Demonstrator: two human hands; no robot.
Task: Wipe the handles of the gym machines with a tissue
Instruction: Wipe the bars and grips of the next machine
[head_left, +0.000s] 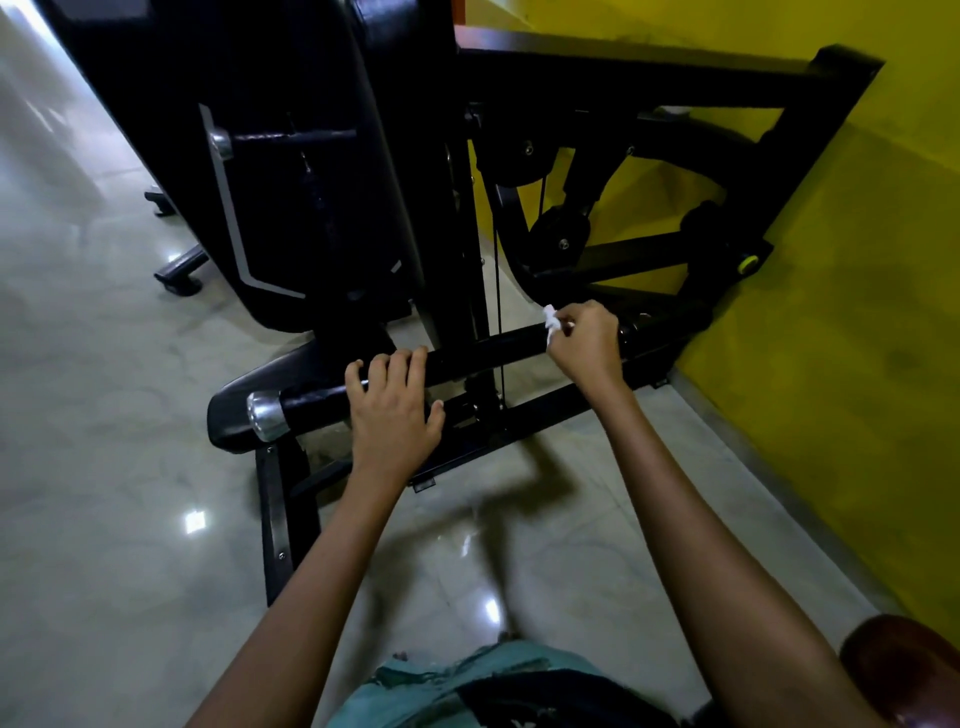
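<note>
White and crumpled, the tissue (551, 323) sat pinched between the thumb and curled fingers of your right hand (587, 340), pressed against the black bar (488, 351) near its far end, close to the yellow wall (831, 260). That looked like a wiping grip: only a small wad poked out past your fingertips, so most of it was probably bunched inside the hand to give you something firm to rub with. Your left hand (397, 408) lay over the same bar nearer its chrome cap (266, 415), four fingers slightly spread and hooked over the top, thumb tucked below; I judged you were steadying the bar so it would not swing while the other hand scrubbed. The bar ran slantwise between your hands, and the stretch between them was bare. Behind it a thin cable (498, 291) ran up toward a pulley (511, 161) in the black frame (649, 73), and a padded seat back (291, 171) stood to the left on the glossy floor (104, 415). A green knob (748, 263) showed on the frame by the wall. I could read no brand, label or writing on the machine; a pale mark on the dark cloth at the bottom edge was too cropped to make out.
</note>
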